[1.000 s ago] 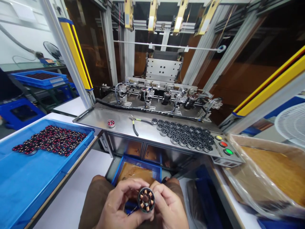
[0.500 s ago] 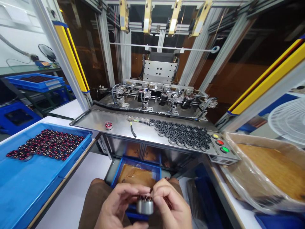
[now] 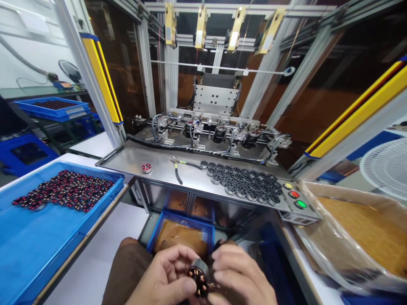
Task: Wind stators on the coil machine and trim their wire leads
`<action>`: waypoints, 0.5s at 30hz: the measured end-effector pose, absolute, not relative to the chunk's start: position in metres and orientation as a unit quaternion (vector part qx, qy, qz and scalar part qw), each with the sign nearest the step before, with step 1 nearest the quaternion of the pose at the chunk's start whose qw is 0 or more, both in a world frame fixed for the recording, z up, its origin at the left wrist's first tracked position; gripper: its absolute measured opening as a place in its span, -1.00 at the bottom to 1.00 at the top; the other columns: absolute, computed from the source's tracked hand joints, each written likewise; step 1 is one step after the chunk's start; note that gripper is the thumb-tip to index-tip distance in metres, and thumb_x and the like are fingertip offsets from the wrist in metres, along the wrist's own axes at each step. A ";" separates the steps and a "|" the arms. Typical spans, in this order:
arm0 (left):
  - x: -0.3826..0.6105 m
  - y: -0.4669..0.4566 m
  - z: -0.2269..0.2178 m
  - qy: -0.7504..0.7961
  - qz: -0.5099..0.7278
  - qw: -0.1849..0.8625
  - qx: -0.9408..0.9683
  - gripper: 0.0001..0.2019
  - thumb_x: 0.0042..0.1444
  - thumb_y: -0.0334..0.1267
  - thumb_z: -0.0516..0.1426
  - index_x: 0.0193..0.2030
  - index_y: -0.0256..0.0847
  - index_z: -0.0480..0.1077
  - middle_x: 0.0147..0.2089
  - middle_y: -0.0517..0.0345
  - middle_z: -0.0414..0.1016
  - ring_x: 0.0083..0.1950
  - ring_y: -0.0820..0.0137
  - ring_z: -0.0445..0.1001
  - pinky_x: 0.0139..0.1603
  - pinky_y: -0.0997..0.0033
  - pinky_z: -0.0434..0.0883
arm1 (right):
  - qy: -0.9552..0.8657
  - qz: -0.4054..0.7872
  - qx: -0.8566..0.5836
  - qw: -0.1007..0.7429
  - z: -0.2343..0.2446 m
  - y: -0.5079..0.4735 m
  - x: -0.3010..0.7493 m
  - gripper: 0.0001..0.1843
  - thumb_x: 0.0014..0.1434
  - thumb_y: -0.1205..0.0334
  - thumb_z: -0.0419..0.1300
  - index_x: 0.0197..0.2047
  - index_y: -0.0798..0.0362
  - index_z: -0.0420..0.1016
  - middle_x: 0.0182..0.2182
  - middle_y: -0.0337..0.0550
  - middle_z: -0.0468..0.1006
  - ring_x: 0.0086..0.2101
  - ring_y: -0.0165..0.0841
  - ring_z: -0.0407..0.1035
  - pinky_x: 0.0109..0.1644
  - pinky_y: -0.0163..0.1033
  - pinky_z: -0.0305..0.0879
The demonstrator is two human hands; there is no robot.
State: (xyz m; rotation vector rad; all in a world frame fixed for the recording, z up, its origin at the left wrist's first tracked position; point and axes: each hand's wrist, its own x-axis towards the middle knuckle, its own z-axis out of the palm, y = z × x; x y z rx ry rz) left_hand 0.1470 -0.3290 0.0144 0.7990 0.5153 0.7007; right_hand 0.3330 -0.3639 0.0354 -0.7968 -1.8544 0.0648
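Note:
Low in the view, my left hand grips a motor stator between thumb and fingers. The stator is tilted on its side; its dark face with copper windings is turned toward me and a grey metal ring shows at the top. Close against its right side is my right hand, fingers bent, with fine wire ends near the thumb. Whatever those fingers pinch is hidden. A single stator with red windings sits on the steel ledge, left of the cutting pliers.
Many dark unwound cores stand on the ledge's right, beside coloured push buttons. A winding machine is behind. At left, a blue tray holds wound stators. A plastic-lined carton is at right; a blue bin sits below.
The stator has turned from upright to tilted, its wound face now toward me. My right hand has shifted right and slightly away from it. The camera view has shifted slightly.

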 end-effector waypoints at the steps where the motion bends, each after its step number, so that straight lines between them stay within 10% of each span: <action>1: 0.147 -0.330 0.015 0.250 0.337 0.827 0.376 -0.60 -0.14 -0.07 0.39 -0.21 -0.26 0.48 -0.38 0.14 0.58 -0.43 0.46 0.56 -0.42 0.52 0.48 | -0.769 0.025 -0.340 0.540 0.036 -0.363 0.337 -0.68 0.21 0.22 0.23 0.02 0.14 0.38 -0.24 0.05 0.53 -0.17 -0.18 0.46 -0.14 -0.06 0.50; 4: 0.147 -0.330 0.015 0.258 0.343 0.820 0.379 -0.58 -0.14 -0.05 0.39 -0.20 -0.26 0.49 -0.37 0.12 0.59 -0.44 0.46 0.55 -0.43 0.50 0.49 | -0.759 0.045 -0.353 0.545 0.036 -0.362 0.345 -0.43 0.17 0.18 0.28 0.19 0.15 0.25 -0.04 0.16 0.43 0.00 -0.09 0.36 0.00 0.05 0.43; 15: 0.148 -0.333 0.011 0.235 0.375 0.813 0.378 -0.62 -0.09 -0.08 0.37 -0.20 -0.22 0.43 -0.38 0.17 0.57 -0.43 0.39 0.60 -0.46 0.51 0.47 | -0.802 0.125 -0.334 0.480 0.053 -0.360 0.335 -0.78 0.17 0.41 0.24 -0.10 0.04 0.50 -0.42 -0.08 0.55 -0.39 -0.32 0.42 -0.35 -0.20 0.43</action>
